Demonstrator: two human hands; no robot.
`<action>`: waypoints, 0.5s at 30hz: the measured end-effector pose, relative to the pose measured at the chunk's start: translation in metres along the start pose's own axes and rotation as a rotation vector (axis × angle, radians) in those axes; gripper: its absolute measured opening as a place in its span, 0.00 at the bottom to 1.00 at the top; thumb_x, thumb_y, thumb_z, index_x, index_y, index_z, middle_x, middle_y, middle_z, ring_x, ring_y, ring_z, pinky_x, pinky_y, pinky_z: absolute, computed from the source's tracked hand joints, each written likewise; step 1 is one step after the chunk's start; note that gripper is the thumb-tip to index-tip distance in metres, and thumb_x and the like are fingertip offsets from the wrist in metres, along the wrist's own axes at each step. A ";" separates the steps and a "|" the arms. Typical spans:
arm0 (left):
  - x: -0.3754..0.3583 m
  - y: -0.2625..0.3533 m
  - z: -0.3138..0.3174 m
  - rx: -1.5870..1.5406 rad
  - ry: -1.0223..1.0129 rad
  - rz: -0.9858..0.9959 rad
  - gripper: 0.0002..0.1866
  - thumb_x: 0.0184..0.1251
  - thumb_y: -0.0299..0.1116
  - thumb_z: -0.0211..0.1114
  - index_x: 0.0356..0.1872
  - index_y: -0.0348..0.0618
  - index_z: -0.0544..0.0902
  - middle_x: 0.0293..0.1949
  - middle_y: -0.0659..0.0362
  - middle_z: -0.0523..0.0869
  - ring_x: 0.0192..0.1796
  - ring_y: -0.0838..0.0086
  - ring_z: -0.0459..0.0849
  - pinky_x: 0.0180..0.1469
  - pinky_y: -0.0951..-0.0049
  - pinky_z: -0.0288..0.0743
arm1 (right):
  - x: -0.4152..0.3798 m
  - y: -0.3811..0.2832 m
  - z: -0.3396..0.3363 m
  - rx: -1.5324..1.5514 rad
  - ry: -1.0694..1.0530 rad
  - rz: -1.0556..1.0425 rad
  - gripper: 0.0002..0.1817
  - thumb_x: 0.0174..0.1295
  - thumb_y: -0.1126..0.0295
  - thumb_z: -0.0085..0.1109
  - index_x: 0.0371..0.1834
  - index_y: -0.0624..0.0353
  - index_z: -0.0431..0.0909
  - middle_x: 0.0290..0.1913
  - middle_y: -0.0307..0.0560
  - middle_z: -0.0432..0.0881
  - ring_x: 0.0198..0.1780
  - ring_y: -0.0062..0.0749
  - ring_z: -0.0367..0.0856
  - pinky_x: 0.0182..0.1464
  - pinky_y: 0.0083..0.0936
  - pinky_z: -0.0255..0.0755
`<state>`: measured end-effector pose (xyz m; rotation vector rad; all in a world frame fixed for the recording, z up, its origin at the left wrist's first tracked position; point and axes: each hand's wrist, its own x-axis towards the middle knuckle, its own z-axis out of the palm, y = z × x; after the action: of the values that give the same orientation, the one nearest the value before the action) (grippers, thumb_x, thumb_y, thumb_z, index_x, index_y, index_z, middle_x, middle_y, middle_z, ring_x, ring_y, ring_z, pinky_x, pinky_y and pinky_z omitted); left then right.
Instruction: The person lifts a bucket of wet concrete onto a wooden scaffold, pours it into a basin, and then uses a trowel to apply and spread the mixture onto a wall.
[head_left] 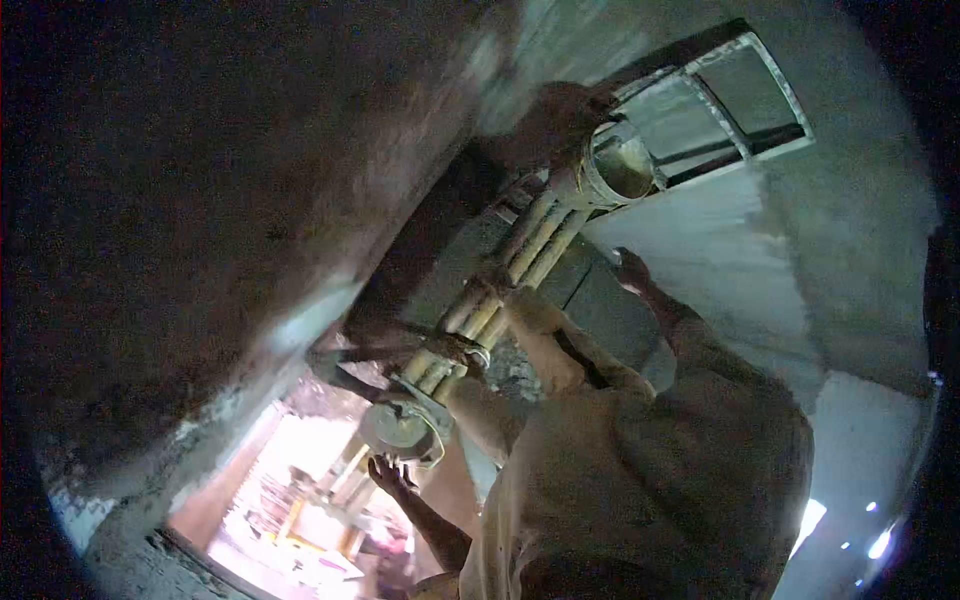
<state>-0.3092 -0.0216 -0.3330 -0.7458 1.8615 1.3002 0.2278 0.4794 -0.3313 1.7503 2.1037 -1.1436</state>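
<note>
- Where the bundled poles [545, 240] reach their lower end, a round pan [403, 427] sits over them, with a dull grey surface inside its rim and a pale loop along one side.
- The left hand [393, 475] is raised just beside the pan, its grip wide, fingers spread toward the rim; whether the fingertips touch it, I cannot tell.
- At the upper end of the same poles stands a bucket [620, 165], its mouth turned toward the camera and its inner wall smeared with something pale.
- The right hand [631, 272] is held out to the side, below the bucket and apart from it. Nothing shows in it, but how far its grip is closed I cannot tell.
- Between pan and bucket, both feet are on the poles; one lies near the middle, the other closer to the pan, with a light band by it. The legs, in light trousers [545, 345], run back to a loose, light shirt [650, 480].
- Beyond the bucket, a window frame [745, 145] with crossbars stands against a grey-green wall [840, 250].
- Farther out, a rough, dark wall [230, 230] fills the left side, and a glaring opening [300, 500] at the lower left shows blurred objects.
</note>
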 end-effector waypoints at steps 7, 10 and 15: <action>0.099 0.111 0.100 0.207 -0.377 0.369 0.36 0.60 0.27 0.64 0.69 0.63 0.60 0.67 0.60 0.70 0.58 0.64 0.76 0.53 0.55 0.71 | -0.051 0.153 0.065 0.044 0.187 0.546 0.18 0.64 0.66 0.52 0.55 0.60 0.74 0.50 0.51 0.81 0.44 0.37 0.81 0.45 0.35 0.75; 0.123 0.135 0.178 0.361 -0.403 0.538 0.29 0.68 0.38 0.63 0.67 0.60 0.63 0.63 0.57 0.74 0.59 0.63 0.76 0.55 0.58 0.71 | -0.004 0.177 0.036 0.102 0.289 0.442 0.21 0.60 0.62 0.57 0.55 0.58 0.75 0.46 0.53 0.82 0.45 0.41 0.82 0.46 0.36 0.76; 0.037 0.116 0.325 0.285 -0.324 0.372 0.28 0.69 0.35 0.62 0.68 0.60 0.62 0.63 0.59 0.74 0.58 0.65 0.77 0.55 0.60 0.72 | 0.140 0.217 -0.042 0.888 0.334 0.363 0.27 0.66 0.63 0.56 0.67 0.54 0.64 0.67 0.48 0.68 0.56 0.37 0.76 0.54 0.37 0.75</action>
<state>-0.3442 0.3216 -0.3739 -0.0329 1.9114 1.2490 0.3952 0.6166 -0.4788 2.7010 1.3446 -1.9351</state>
